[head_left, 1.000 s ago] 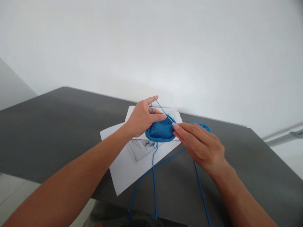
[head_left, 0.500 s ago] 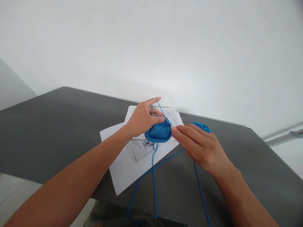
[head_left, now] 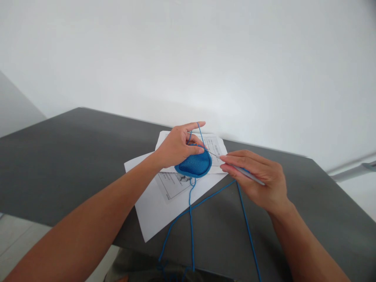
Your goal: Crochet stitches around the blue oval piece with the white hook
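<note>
A round blue crochet piece [head_left: 194, 163] with a raised rim hangs from my left hand [head_left: 178, 147], pinched at its upper edge between thumb and fingers. My left index finger is stretched out, and blue yarn [head_left: 201, 135] runs over it down to the work. A small orange bit shows by the thumb. My right hand [head_left: 258, 174] is closed around a crochet hook [head_left: 248, 176] with a grey handle. The hook's thin metal shaft points left and reaches the upper right edge of the piece, beside my left thumb. Its very tip is too small to make out.
Printed sheets of paper [head_left: 149, 211] lie under the hands on the dark grey table [head_left: 88, 168]. Loose strands of blue yarn [head_left: 191, 227] trail over the table's front edge towards my lap. A white wall [head_left: 188, 70] rises behind the table.
My right hand has shifted right and turned, so the hook's handle now shows and more of its shaft is visible. The blue piece has tilted and moved slightly left.
</note>
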Tool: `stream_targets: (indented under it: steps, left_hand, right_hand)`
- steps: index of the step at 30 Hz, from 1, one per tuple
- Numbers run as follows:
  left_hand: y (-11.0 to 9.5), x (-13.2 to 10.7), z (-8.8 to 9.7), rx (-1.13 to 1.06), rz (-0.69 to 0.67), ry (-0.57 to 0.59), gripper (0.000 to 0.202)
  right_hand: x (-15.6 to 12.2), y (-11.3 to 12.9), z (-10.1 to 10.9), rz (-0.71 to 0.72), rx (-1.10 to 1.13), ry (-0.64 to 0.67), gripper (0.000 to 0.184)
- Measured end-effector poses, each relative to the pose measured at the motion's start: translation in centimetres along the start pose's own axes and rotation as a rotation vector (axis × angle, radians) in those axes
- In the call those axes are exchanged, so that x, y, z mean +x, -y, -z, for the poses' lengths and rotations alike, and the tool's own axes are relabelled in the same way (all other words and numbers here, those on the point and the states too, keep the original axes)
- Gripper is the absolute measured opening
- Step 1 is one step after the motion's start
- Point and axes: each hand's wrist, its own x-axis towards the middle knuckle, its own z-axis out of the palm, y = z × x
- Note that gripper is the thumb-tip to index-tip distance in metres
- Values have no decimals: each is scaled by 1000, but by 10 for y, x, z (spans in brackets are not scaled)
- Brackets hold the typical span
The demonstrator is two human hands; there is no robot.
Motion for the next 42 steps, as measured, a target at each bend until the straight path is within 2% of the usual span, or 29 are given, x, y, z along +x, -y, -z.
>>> stream_targets:
  steps: [7, 11, 15, 19, 22, 24, 28, 32, 38, 40, 42]
  left_hand:
    - [-4, -1, 0, -7, 0, 14, 87]
    - [-4, -1, -1, -46, -5, 3, 86]
    - [-3, -1, -9, -102, -27, -78, 87]
    - [-5, -4, -23, -80, -26, -173, 88]
    - [-6, -7, -31, -61, -26, -252, 84]
    - [-6, -8, -34, -68, -15, -292, 83]
    - [-3, -10, -39, -94, 8, -302, 81]
    - [-2, -11, -40, -223, 27, -278, 78]
    - [-7, -9, -29, -549, 87, -71, 91]
    - [-8, -9, -24, -583, 101, -19, 91]
    - [-9, -8, -21, -581, 113, -2, 89]
  right_hand:
    - [-1, -3, -2, -243, 286, -109, 17]
    - [-3, -7, -10, -521, 551, -209, 6]
    - [-1, -9, -27, -761, 965, -328, 14]
    - [3, 1, -43, -856, 1069, -454, 20]
    - [3, 11, -50, -772, 934, -527, 17]
    - [2, 16, -53, -668, 727, -526, 13]
    - [-3, 22, -58, -414, 265, -418, 15]
    - [-6, 23, -61, -224, 3, -340, 27]
    - [-10, 21, -57, 20, -168, -347, 47]
    - [-11, 19, -52, 75, -151, -332, 55]
    - [-13, 15, -47, 62, -65, -296, 60]
